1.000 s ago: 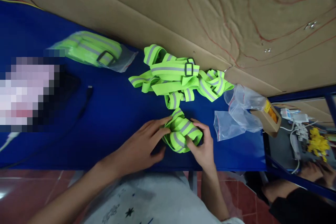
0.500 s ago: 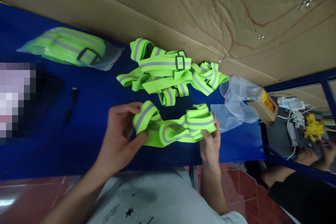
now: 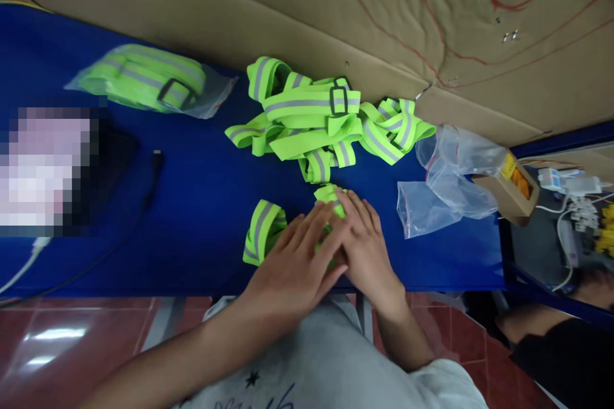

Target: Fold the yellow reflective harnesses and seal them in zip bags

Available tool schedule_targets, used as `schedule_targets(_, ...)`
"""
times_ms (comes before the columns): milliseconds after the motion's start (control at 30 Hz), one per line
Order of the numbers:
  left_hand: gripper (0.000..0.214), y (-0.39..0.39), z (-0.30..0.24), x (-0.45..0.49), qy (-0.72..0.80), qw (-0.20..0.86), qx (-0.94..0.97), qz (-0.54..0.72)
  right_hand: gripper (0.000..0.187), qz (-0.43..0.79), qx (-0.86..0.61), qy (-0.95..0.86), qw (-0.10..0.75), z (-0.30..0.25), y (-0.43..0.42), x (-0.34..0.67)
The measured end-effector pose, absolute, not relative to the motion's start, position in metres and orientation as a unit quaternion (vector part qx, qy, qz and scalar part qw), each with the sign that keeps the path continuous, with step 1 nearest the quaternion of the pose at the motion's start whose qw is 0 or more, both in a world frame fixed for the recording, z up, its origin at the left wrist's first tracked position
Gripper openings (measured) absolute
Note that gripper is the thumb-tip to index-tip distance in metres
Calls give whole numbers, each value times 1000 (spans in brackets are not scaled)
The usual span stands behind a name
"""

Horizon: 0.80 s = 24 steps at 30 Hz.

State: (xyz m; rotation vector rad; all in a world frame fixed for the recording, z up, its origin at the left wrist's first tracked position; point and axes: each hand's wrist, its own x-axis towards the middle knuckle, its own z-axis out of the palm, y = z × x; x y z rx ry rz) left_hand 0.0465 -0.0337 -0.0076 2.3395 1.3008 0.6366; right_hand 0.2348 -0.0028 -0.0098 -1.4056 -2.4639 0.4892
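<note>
A neon yellow-green reflective strap (image 3: 263,233) with a grey stripe lies on the blue tabletop, a looped end to the left and a bunched part under my hands. My left hand (image 3: 302,255) is open, its fingers stretched over the strap's middle and reaching to the other hand. With fingers close together, my right hand (image 3: 367,249) is curled over the bunched end; its thumb is hidden. Much of the strap is covered by both hands. Just beyond is a pile of similar reflective straps (image 3: 307,118) with black buckles.
A bagged strap (image 3: 144,80) lies at back left, near a pixelated object (image 3: 48,169) and a black cable (image 3: 156,172). Clear plastic bags (image 3: 426,208) and a small cardboard box (image 3: 515,195) are to the right. Cardboard (image 3: 240,6) lines the back; another person's arm (image 3: 537,319) shows at far right.
The strap was held up between both hands; now it rests on the table. My left hand has let go of the looped end and moved right, against my right hand. The view shifted slightly.
</note>
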Motion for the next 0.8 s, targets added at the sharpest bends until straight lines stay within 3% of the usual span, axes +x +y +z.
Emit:
schedule_targets(133,76,-39,-45,50,497,150,848,107,49,195,-578,-761,221,-26,14,255)
schedule_targets(267,75,-53,-49,25,470,134,870,72,42,78,-679,-669,291,-29,10,278)
schedule_targets(333,74,-57,-39,18,478,112,867,87,42,41,-661,-676,324,-21,-4,273)
schedule_targets(400,71,-59,-30,21,486,92,862,109,56,85,-575,-738,343,-12,-21,254)
schedule_targets(467,71,-60,-31,30,473,92,865,139,64,170,-453,-818,311,-9,-33,229)
schedule_targets(567,73,-57,-51,43,452,109,867,177,65,229,-383,-874,191,-21,-31,204)
schedule_targets(667,73,-51,-75,39,459,116,863,175,63,162,-452,-870,113,-37,-10,220)
schedule_targets(800,71,-45,-80,18,458,120,867,156,57,11,-628,-758,177,-33,10,269)
